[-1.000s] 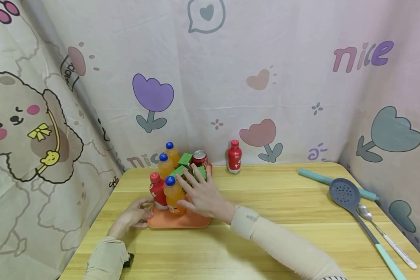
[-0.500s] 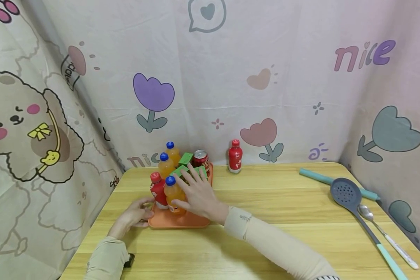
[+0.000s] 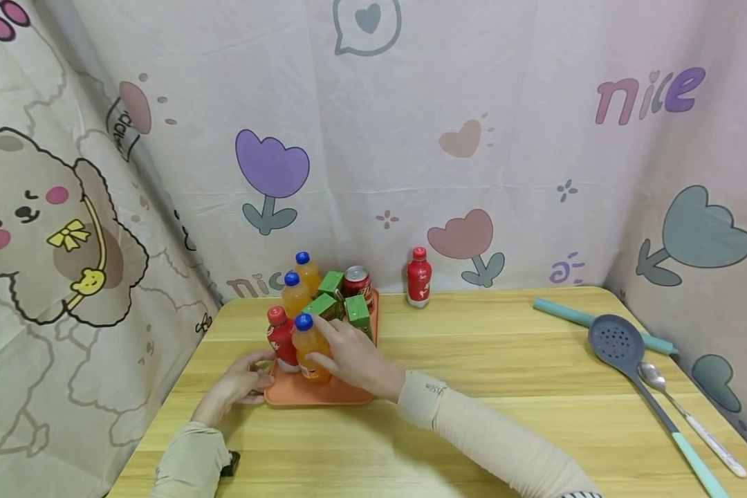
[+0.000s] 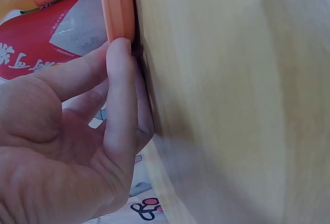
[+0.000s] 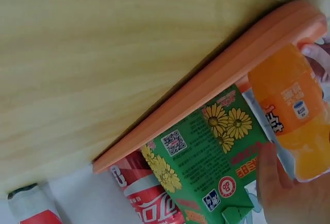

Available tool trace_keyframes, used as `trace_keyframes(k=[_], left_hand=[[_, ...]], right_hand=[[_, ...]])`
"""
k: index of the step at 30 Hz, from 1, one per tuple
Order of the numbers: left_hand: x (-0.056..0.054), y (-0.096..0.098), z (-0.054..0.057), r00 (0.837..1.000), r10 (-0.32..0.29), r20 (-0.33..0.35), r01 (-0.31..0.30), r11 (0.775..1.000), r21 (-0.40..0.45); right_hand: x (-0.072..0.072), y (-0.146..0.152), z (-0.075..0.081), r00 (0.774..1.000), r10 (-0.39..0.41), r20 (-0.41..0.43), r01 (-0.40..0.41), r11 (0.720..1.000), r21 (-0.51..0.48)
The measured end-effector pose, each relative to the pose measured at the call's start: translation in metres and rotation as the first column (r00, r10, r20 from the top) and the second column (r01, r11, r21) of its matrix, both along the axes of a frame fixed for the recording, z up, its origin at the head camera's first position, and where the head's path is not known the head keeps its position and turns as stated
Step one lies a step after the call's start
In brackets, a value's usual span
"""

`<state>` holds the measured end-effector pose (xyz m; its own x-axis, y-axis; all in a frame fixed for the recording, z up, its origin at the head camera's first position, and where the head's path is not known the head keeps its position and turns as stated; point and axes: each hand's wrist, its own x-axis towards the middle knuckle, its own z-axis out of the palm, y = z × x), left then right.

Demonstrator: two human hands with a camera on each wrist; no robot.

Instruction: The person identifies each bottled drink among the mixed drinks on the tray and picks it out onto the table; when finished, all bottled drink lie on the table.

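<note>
An orange tray (image 3: 319, 397) stands at the left of the table, loaded with drinks. My left hand (image 3: 239, 380) grips the tray's left edge, its fingertips at the rim (image 4: 119, 12) in the left wrist view. My right hand (image 3: 357, 356) holds the front orange soda bottle (image 3: 308, 346), thumb on the near side and fingers behind. Left of it stands a red bottle (image 3: 280, 337), with blue-capped orange bottles (image 3: 295, 297) behind. Several green drink cartons (image 3: 357, 312) and a red can (image 3: 357, 280) fill the tray's right and back; the right wrist view shows a carton (image 5: 206, 152) beside my fingers.
Another red bottle (image 3: 418, 278) stands alone at the table's back. On the right lie a slotted skimmer (image 3: 616, 340), a metal spoon (image 3: 652, 377) and a teal stick-like tool (image 3: 563, 313) partly under the skimmer. A patterned curtain (image 3: 373, 152) closes off the back.
My right hand has drawn its spread fingers back from over the cartons and closed around the front orange bottle. The cartons show more fully. My left hand has stayed at the tray edge.
</note>
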<state>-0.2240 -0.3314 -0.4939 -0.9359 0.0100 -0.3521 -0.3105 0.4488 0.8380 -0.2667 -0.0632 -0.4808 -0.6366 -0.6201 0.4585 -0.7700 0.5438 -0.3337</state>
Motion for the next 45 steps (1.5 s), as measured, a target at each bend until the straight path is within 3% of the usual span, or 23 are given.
trace_keyframes(k=[4, 7, 11, 21, 25, 28, 33, 36, 41, 45], left_hand=[[0.000, 0.000, 0.001, 1.000, 0.000, 0.002, 0.000, 1.000, 0.001], [0.000, 0.000, 0.001, 1.000, -0.002, 0.003, 0.002, 1.000, 0.002], [0.000, 0.001, 0.001, 1.000, -0.001, -0.001, 0.001, 1.000, 0.003], [0.002, 0.003, -0.001, 1.000, 0.008, 0.011, -0.008, 1.000, 0.011], [0.002, 0.002, 0.001, 1.000, 0.005, 0.010, -0.005, 1.000, 0.015], [0.002, 0.001, 0.002, 1.000, 0.007, 0.007, -0.007, 1.000, 0.017], [0.001, 0.000, 0.001, 1.000, 0.005, 0.006, -0.005, 1.000, 0.014], [0.001, 0.000, 0.000, 1.000, 0.002, 0.004, -0.002, 1.000, 0.012], [0.000, 0.000, 0.000, 1.000, -0.002, 0.003, 0.002, 1.000, 0.010], [0.002, 0.000, 0.001, 1.000, 0.001, -0.001, -0.001, 1.000, 0.013]], right_hand=[[-0.001, -0.002, -0.002, 0.980, 0.059, 0.191, -0.042, 0.995, -0.092], [0.000, -0.003, -0.002, 0.944, 0.086, 0.319, -0.038, 0.988, -0.152], [0.000, -0.002, 0.001, 0.895, 0.128, 0.428, -0.032, 0.974, -0.224], [0.000, 0.007, 0.001, 0.834, 0.189, 0.518, -0.018, 0.948, -0.316], [-0.002, 0.013, 0.008, 0.798, 0.258, 0.544, -0.035, 0.922, -0.386], [-0.004, 0.018, 0.016, 0.753, 0.348, 0.559, -0.061, 0.883, -0.466], [-0.008, 0.029, 0.027, 0.643, 0.469, 0.606, -0.083, 0.829, -0.553], [-0.011, 0.039, 0.032, 0.597, 0.490, 0.636, -0.068, 0.820, -0.568], [-0.018, 0.059, 0.040, 0.542, 0.517, 0.663, -0.094, 0.821, -0.564], [-0.023, 0.075, 0.049, 0.470, 0.528, 0.707, -0.105, 0.829, -0.550]])
